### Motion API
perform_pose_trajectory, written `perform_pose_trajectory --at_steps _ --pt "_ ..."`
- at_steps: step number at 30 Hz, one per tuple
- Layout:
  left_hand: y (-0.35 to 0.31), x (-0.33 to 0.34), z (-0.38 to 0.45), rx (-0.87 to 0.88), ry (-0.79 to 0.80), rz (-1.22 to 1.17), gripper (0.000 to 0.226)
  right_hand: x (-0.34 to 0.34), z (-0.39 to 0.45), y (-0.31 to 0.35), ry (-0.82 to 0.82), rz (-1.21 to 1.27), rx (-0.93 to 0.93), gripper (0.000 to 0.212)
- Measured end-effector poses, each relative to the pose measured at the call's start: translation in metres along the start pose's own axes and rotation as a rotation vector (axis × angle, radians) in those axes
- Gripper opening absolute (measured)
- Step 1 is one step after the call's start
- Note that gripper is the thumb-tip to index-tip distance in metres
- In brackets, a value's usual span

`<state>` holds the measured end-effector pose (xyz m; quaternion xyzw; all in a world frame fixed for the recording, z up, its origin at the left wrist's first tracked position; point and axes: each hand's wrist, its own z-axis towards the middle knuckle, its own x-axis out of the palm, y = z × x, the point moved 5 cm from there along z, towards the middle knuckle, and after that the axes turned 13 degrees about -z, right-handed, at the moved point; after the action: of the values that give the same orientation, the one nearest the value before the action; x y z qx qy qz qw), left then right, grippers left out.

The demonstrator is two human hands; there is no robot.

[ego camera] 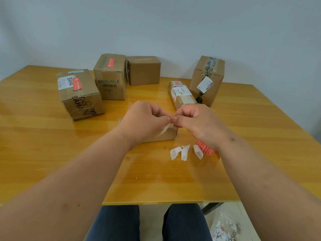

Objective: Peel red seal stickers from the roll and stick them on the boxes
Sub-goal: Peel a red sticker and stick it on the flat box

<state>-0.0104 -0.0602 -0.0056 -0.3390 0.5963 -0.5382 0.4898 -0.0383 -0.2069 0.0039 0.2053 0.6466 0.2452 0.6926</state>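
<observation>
My left hand (pixel 144 119) and my right hand (pixel 194 122) meet above the table's middle, fingertips pinching a small red seal sticker (pixel 171 116) between them. A strip of white backing paper (pixel 165 129) hangs below the fingers. Under my hands lies a low cardboard box (pixel 165 135), mostly hidden. The red sticker roll (pixel 205 148) lies on the table beneath my right wrist. Two boxes at the left carry red seals: the BAHA box (pixel 80 94) and the HYNAUT box (pixel 110 77).
A plain box (pixel 143 70) stands at the back, a long labelled box (pixel 181 94) and a tall taped box (pixel 207 80) at the right. Three curled white backing scraps (pixel 185 152) lie near the roll. The wooden table (pixel 52 153) ends near my knees; a plastic bag (pixel 225 228) lies on the floor.
</observation>
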Motion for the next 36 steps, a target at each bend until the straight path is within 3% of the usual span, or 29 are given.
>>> perform_pose_trajectory --at_steps 4,26,36 --pt "-0.0044 0.0002 -0.0019 0.018 0.019 0.093 0.013 0.0001 -0.0009 0.0018 0.008 -0.030 -0.013 0.017" --pt "-0.0076 0.0026 -0.0017 -0.015 0.060 0.032 0.013 -0.0019 -0.0017 0.0009 -0.004 -0.041 -0.019 0.016" --pt "-0.0047 0.0043 0.0032 0.001 0.073 0.131 0.012 0.0004 0.0018 -0.0013 -0.007 -0.154 -0.042 0.018"
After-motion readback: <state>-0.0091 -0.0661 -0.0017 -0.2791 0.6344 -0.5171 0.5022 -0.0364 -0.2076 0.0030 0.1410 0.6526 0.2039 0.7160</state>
